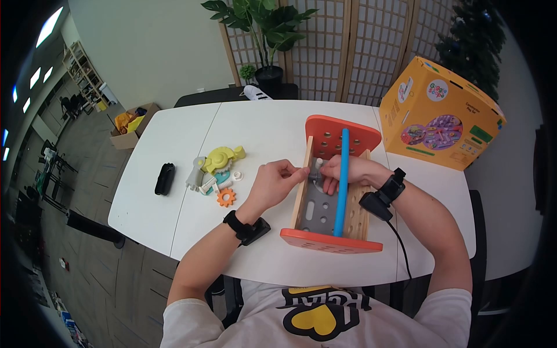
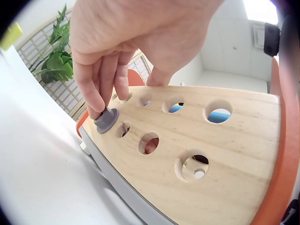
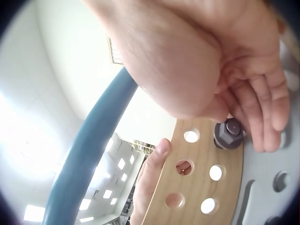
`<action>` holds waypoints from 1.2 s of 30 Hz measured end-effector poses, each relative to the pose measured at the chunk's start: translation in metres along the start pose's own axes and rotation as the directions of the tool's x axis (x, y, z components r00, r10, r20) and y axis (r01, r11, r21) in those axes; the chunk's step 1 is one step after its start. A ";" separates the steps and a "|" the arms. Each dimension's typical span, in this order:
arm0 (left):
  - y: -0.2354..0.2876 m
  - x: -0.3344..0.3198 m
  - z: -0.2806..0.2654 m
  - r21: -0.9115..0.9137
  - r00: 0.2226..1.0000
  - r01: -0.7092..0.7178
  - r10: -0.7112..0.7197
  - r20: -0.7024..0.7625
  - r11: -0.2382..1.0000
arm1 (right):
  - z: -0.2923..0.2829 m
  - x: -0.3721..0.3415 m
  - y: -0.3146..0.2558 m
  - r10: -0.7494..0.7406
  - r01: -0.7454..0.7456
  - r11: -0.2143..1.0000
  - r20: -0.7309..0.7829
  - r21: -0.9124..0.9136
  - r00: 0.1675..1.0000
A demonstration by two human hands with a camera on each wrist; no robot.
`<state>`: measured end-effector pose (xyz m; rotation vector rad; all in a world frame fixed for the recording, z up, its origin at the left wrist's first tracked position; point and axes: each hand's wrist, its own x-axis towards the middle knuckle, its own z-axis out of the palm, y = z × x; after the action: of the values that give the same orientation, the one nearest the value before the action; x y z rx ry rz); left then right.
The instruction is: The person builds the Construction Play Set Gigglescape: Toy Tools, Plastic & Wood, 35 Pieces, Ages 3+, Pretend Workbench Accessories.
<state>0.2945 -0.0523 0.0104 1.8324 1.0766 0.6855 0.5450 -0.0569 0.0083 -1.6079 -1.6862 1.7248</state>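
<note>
A toy bench with red-orange end panels point(image 1: 331, 241), wooden sides point(image 2: 225, 154) and a grey perforated plate point(image 1: 318, 216) stands on the table. My left hand point(image 1: 272, 184) reaches over its left wooden side; in the left wrist view its fingertips hold a grey bolt head point(image 2: 107, 121) against the outer face, the thumb on the top edge. Inside the bench, my right hand point(image 1: 355, 171) passes under the blue bar point(image 1: 343, 180). The right wrist view shows its thumb and fingers at a dark grey hex nut point(image 3: 229, 134) on the bolt's inner end; the thumb's contact is partly hidden.
Left of the bench lie yellow toy parts point(image 1: 220, 158), an orange gear point(image 1: 226, 198), white screws point(image 1: 209, 185) and a black case point(image 1: 165, 178). A large orange-yellow box point(image 1: 441, 116) stands at the back right. A cable point(image 1: 402, 238) trails from the right wrist.
</note>
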 end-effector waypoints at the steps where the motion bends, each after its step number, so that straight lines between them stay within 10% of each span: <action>1: -0.001 0.000 0.000 -0.002 1.000 0.000 0.000 -0.001 1.000 | 0.001 -0.001 -0.001 0.005 -0.005 1.000 -0.013 0.025 1.000; 10: -0.006 0.002 0.000 0.002 1.000 -0.018 0.018 -0.009 1.000 | 0.004 -0.011 -0.010 -0.139 0.146 0.969 0.045 -0.198 0.989; 19: -0.001 0.000 0.000 0.006 1.000 0.001 -0.001 -0.003 1.000 | 0.007 -0.012 -0.015 0.022 -0.017 0.996 -0.057 0.083 0.998; 25: -0.002 0.001 0.000 0.008 1.000 0.007 -0.007 -0.001 1.000 | 0.008 -0.018 -0.018 -0.081 0.077 0.989 -0.027 -0.129 0.996; 36: -0.004 0.001 0.001 -0.015 1.000 -0.021 0.021 -0.018 1.000 | 0.010 -0.011 -0.018 0.015 -0.014 1.000 -0.050 0.019 0.999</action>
<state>0.2936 -0.0509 0.0062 1.8304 1.0626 0.7221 0.5328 -0.0656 0.0261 -1.6448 -1.6345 1.6880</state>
